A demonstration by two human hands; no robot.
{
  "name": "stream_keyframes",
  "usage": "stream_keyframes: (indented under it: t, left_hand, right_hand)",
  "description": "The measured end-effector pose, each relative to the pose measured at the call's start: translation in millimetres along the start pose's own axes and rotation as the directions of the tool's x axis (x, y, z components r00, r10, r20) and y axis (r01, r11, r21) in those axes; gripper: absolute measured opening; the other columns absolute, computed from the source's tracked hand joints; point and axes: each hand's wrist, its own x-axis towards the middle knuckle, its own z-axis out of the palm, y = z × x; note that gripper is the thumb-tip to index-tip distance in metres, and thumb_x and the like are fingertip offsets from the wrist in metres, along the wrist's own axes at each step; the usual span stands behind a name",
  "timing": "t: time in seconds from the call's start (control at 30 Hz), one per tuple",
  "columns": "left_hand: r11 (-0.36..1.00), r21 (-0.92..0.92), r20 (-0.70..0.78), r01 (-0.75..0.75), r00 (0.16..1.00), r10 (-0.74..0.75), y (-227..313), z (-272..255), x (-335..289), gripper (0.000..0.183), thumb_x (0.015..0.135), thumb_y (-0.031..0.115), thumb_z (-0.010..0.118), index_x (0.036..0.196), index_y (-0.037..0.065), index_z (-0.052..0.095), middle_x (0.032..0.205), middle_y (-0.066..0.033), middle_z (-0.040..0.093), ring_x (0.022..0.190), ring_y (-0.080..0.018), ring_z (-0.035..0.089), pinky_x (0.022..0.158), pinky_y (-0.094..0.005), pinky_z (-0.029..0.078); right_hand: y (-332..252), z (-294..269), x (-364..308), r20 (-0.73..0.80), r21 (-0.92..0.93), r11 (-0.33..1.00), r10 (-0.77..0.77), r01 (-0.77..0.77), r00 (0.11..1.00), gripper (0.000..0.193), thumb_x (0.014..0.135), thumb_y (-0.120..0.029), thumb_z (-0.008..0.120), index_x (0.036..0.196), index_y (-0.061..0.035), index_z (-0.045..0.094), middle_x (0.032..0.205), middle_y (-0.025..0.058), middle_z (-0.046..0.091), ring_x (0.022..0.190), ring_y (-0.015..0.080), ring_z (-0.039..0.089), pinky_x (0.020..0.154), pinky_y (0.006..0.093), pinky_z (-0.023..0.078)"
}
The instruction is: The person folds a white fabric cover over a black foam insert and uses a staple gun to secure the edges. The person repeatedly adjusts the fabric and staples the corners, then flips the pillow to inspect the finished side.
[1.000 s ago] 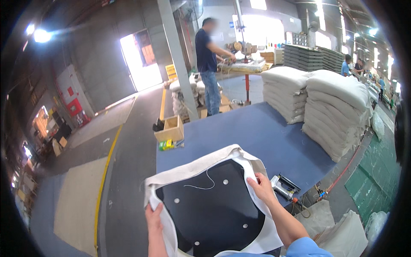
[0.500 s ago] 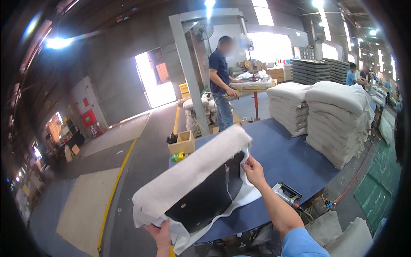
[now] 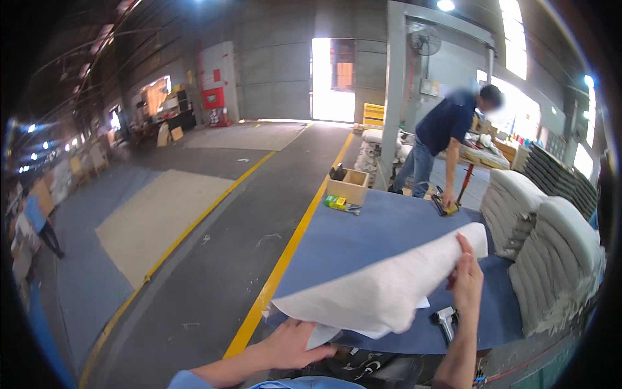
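The right grip (image 3: 466, 279) is clamped on the right end of a pale panel (image 3: 382, 285), fingers over its edge. The left grip (image 3: 295, 347) is closed on the panel's lower left edge, some fingers hidden by the cloth. The panel is over the near part of a blue table (image 3: 363, 246), slanting up toward the right in view. A silver tool (image 3: 445, 321) lies on the table just beside the right forearm. At the far left corner are a green-and-yellow packet (image 3: 336, 202) and, just behind it, a wooden box (image 3: 350, 187). At the far edge, a co-worker (image 3: 440, 129) bends with one hand on a dark-and-yellow tool (image 3: 446, 206). Two stacks of pale cushions (image 3: 560, 253) stand along the right side. A yellow line (image 3: 301, 240) marks the floor (image 3: 227, 279) to the left.
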Motion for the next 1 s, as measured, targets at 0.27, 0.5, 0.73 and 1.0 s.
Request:
stream_keyframes:
  t: [0.27, 0.5, 0.73, 1.0]
  left_hand:
    - [0.561, -0.817, 0.127, 0.136, 0.990, -0.055, -74, -91, -41, 0.045, 0.104, 0.031, 0.067, 0.138, 0.002, 0.063, 0.129, -0.0153, 0.072, 0.114, -0.0257, 0.071, 0.102, -0.0396, 0.054]
    - [0.714, -0.475, 0.352, 0.514, 0.855, -0.382, -151, 90, 117, 0.074, 0.098, 0.050, 0.070, 0.150, 0.000, 0.051, 0.126, -0.0138, 0.070, 0.116, -0.0203, 0.064, 0.097, -0.0356, 0.052]
    - [0.536, -0.459, 0.670, 0.708, 0.673, -0.314, -130, 207, 152, 0.104, 0.086, 0.053, 0.084, 0.152, -0.015, 0.039, 0.151, -0.0296, 0.050, 0.138, -0.0360, 0.054, 0.106, -0.0474, 0.050]
    - [0.444, -0.603, 0.473, 0.663, 0.745, -0.470, -148, 158, 126, 0.094, 0.079, 0.044, 0.091, 0.144, -0.011, 0.052, 0.144, -0.0254, 0.058, 0.132, -0.0343, 0.058, 0.108, -0.0440, 0.049]
  right_hand:
    - [53, -75, -10, 0.177, 0.292, 0.956, -0.016, -0.037, 0.984, 0.074, 0.112, -0.061, 0.027, 0.160, -0.0053, 0.040, 0.157, 0.0181, 0.048, 0.138, 0.0259, 0.053, 0.116, 0.0377, 0.040]
    - [96, -144, -43, 0.321, 0.288, 0.902, 0.225, -0.321, 0.920, 0.080, 0.109, -0.066, 0.026, 0.168, -0.0120, 0.022, 0.173, 0.0126, 0.025, 0.155, 0.0268, 0.031, 0.125, 0.0421, 0.031]
    - [152, -154, -108, -0.007, 0.047, 0.813, 0.581, -0.580, 0.814, 0.096, 0.097, -0.062, 0.065, 0.165, -0.0069, 0.026, 0.157, 0.0140, 0.048, 0.140, 0.0349, 0.048, 0.116, 0.0460, 0.040]
    - [183, -132, -81, 0.056, 0.050, 0.966, 0.252, -0.255, 0.966, 0.093, 0.083, -0.017, 0.079, 0.162, -0.0015, 0.031, 0.150, 0.0203, 0.051, 0.135, 0.0344, 0.052, 0.116, 0.0431, 0.038]
